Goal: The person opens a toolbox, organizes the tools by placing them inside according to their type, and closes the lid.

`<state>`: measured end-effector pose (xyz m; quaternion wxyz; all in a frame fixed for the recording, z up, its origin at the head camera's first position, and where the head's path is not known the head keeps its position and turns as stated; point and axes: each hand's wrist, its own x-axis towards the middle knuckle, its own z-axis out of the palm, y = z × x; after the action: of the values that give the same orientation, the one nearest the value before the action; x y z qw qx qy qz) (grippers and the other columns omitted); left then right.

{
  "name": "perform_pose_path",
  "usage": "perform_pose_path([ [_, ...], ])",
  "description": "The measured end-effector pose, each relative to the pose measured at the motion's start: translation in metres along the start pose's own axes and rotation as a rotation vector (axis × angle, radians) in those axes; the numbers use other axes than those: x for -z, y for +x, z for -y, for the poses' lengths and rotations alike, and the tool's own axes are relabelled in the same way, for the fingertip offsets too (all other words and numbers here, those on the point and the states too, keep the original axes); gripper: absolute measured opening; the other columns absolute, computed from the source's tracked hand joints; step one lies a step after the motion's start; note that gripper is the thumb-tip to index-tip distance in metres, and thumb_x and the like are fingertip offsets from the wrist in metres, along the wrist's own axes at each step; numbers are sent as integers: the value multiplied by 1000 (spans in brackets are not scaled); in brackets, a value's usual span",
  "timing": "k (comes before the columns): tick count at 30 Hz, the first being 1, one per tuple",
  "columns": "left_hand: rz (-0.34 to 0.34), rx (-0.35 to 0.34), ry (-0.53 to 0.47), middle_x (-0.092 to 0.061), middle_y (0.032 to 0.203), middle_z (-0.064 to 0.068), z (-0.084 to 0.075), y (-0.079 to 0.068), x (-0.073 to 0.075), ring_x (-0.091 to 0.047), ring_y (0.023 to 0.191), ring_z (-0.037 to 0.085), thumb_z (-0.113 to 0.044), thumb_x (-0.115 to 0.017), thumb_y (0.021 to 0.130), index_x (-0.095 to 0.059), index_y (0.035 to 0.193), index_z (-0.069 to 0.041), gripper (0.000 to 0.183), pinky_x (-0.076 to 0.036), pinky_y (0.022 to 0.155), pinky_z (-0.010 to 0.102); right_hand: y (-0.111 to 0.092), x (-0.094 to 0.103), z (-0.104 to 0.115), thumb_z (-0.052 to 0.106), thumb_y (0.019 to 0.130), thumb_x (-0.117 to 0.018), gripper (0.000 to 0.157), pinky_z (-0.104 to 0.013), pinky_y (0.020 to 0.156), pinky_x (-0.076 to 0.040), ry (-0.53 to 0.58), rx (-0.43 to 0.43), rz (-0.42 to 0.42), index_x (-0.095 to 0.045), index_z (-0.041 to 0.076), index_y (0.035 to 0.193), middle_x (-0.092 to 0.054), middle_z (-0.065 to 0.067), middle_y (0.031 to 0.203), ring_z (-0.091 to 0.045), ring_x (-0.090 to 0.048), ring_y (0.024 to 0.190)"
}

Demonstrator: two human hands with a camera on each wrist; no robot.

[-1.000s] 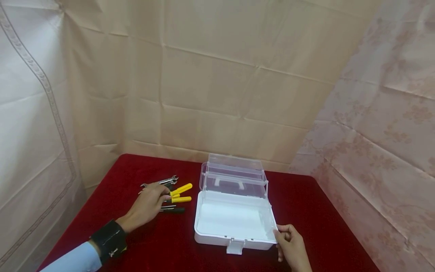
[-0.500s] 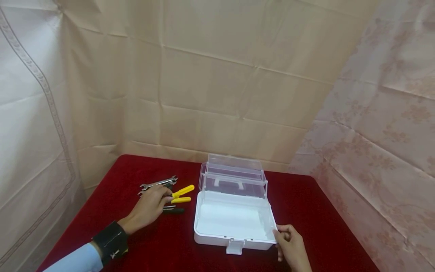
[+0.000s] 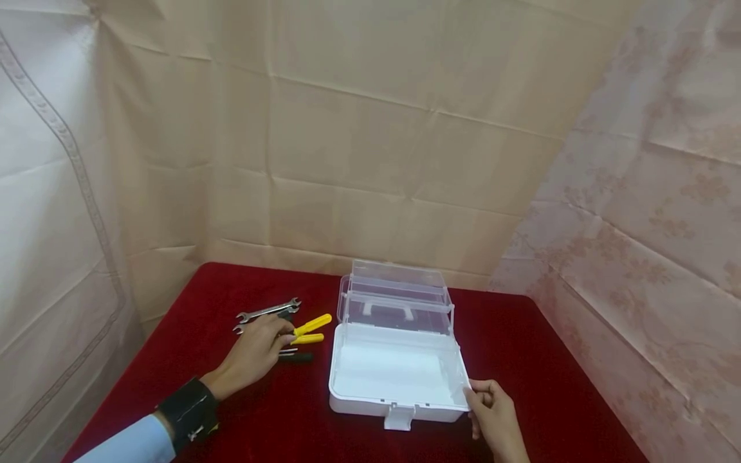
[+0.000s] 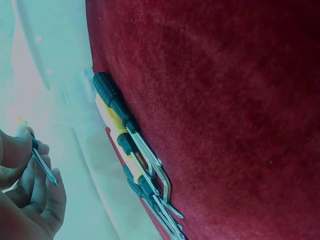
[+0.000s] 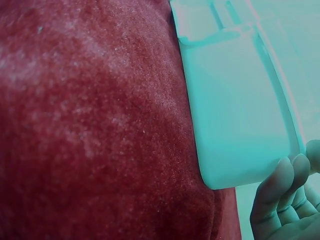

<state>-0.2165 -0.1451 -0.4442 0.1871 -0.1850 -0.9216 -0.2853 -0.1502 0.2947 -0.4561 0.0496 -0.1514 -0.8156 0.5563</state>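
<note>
My left hand [image 3: 257, 347] pinches a screwdriver [image 3: 313, 325] by its yellow handle, above the other tools. In the left wrist view the screwdriver's cross-tipped metal shaft [image 4: 45, 165] sticks out below the fingers, apart from the pile. Beneath lie another yellow-handled screwdriver [image 3: 308, 339] and a dark-handled one [image 3: 295, 357]. My right hand [image 3: 496, 418] holds the front right corner of a white toolbox [image 3: 359, 406], thumb at the rim and fingers against the outer wall. Its clear lid [image 3: 425, 278] stands open at the back.
Open-ended wrenches [image 3: 269, 312] lie beyond my left hand. Bent hex keys [image 4: 165, 185] lie among the screwdrivers in the left wrist view. A red cloth [image 3: 538, 366] covers the table, and hanging fabric [image 3: 347, 128] encloses its back and sides.
My left hand has drawn the yellow-handled screwdriver slightly up and away from the pile, so its handle stands farther from the other yellow one. The right hand keeps its hold on the toolbox.
</note>
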Motion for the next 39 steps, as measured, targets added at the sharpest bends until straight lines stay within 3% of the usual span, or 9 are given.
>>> perform_pose_path([
  [10,-9,-14,0,-59,87,-6,-7,1,-2,-49,77,10,-14,-74,85,-71,96,-13,11,-45,72,28,1,-1,-3,11,91,-65,32,-30,41,-41,9,-20,-13,-54,-3,118,-53,-9,68,-15,-43,44],
  [25,7,-20,2,-58,87,-9,-15,2,-2,-48,78,9,-14,-74,86,-71,98,-14,12,-46,73,26,-2,-1,0,16,92,-66,38,-29,41,-41,22,17,-1,-53,-5,120,-53,-8,68,-14,-43,44],
  [39,13,-12,5,-59,88,-8,-21,4,-4,-47,78,10,-14,-75,84,-71,98,-13,14,-46,73,26,0,-1,-4,13,92,-66,33,-29,41,-41,28,8,-13,-54,-3,119,-53,-9,68,-14,-43,44],
])
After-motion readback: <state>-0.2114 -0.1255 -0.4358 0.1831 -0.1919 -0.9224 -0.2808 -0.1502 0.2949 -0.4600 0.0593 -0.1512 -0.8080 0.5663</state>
